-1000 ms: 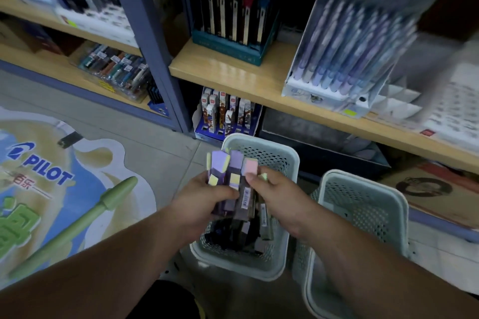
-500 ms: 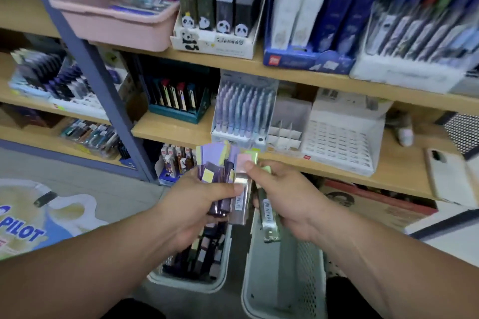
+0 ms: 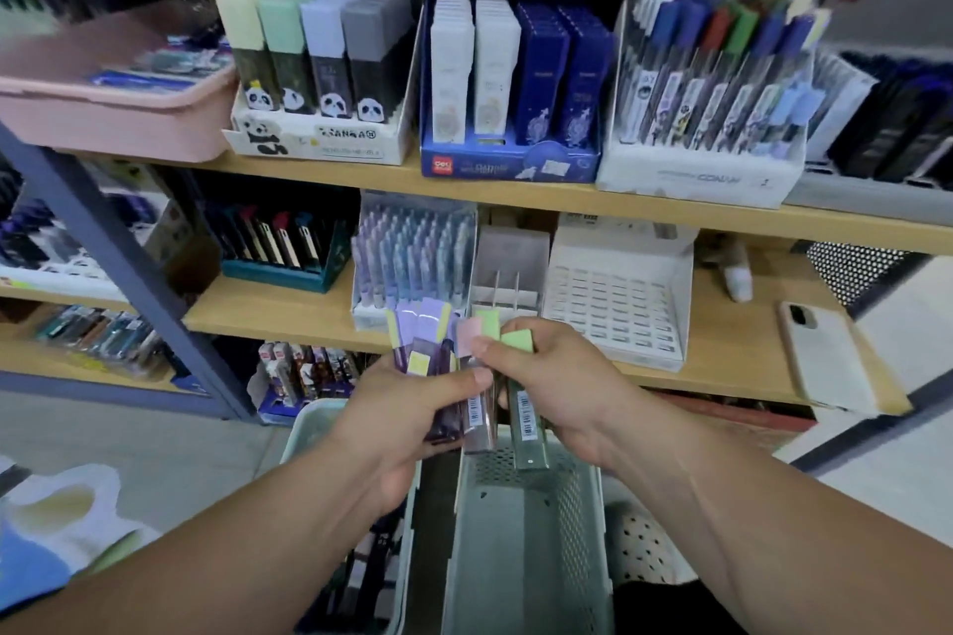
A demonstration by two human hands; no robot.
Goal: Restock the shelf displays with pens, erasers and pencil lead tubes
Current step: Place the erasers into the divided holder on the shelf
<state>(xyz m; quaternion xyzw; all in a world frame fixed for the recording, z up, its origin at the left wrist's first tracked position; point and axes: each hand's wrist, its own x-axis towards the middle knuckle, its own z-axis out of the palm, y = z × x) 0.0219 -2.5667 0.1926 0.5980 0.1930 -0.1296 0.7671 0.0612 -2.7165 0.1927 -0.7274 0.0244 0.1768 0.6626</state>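
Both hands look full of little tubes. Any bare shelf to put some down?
On the middle shelf: bare wood in front of the teal pen box, left of the lilac pen display; also between the white slotted display and the phone. The top shelf is packed box to box.

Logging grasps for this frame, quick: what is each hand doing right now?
Left hand: closed, gripping a bunch of purple-capped lead tubes.
Right hand: closed, holding green-capped lead tubes.
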